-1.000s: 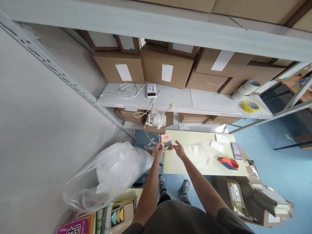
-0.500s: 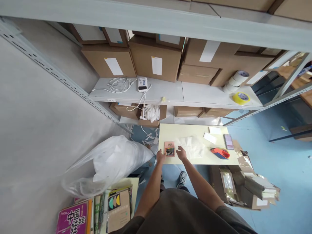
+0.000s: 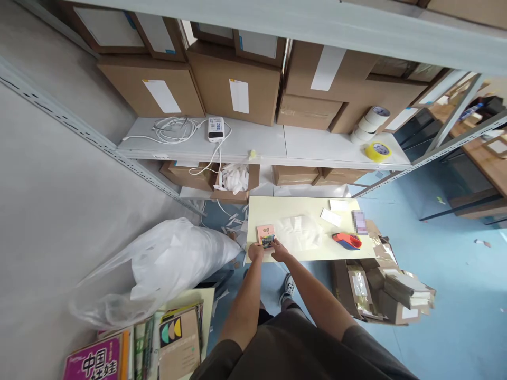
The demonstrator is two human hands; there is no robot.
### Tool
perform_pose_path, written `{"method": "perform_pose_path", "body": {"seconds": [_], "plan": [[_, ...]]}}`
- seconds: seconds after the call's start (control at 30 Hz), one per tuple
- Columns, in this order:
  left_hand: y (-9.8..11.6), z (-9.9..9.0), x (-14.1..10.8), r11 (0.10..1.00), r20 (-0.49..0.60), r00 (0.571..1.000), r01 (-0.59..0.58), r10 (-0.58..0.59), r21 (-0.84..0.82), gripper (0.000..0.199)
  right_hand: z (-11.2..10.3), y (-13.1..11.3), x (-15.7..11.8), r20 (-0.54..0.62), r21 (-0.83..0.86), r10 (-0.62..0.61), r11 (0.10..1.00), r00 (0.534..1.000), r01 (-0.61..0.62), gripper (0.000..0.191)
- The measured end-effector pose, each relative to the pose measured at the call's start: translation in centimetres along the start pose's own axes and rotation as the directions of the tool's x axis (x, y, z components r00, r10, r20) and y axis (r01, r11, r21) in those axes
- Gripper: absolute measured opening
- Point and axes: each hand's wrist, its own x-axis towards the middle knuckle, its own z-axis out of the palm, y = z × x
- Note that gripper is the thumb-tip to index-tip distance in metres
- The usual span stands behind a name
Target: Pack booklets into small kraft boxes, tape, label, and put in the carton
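A small pink book (image 3: 265,230) with a dark picture on its cover is at the left part of the pale yellow table (image 3: 309,206). My left hand (image 3: 255,252) grips it at the lower left corner. At the lower right corner, my right hand (image 3: 279,251) has its fingers closed on the book's edge. Just right of the book lies a translucent plastic bag (image 3: 301,233) with a white label. Farther right are white slips of paper (image 3: 330,217) and a red and blue tool (image 3: 347,241) whose kind I cannot make out.
A grey shelf (image 3: 253,140) holds cardboard boxes (image 3: 237,79), a cable, a white device (image 3: 216,129) and tape rolls (image 3: 377,151). Left stands a large white plastic sack (image 3: 174,264). Books (image 3: 180,338) are stacked lower left; flattened cartons (image 3: 380,295) lie right of the table.
My right hand has moved left and closed on the book's right side; before, it was open beside it. The book's lower edge is now between both hands. The view has shifted slightly.
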Motion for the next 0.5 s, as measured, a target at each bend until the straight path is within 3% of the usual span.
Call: {"method": "perform_pose_path", "body": {"seconds": [0.17, 0.3, 0.37, 0.5], "plan": [[0.3, -0.8, -0.8, 0.997, -0.004, 0.997, 0.076, -0.077, -0.028, 0.023, -0.4, 0.0, -0.1, -0.048, 0.174, -0.061, 0.982, 0.997, 0.069, 0.073], [2.0, -1.0, -2.5, 0.998, -0.061, 0.997, 0.036, -0.039, -0.052, 0.020, -2.2, -0.3, -0.3, -0.150, 0.490, -0.108, 0.855, 0.983, 0.168, 0.040], [3.4, -0.8, -3.4, 0.999, -0.092, 0.996, -0.021, 0.017, -0.050, 0.018, -3.5, -0.4, -0.4, -0.198, 0.607, -0.058, 0.776, 0.979, 0.169, 0.030], [6.3, 0.3, -5.2, 0.983, -0.094, 0.979, -0.184, 0.182, -0.008, 0.015, -5.2, -0.4, -0.3, -0.141, 0.714, 0.096, 0.699, 0.985, 0.034, 0.032]]}}
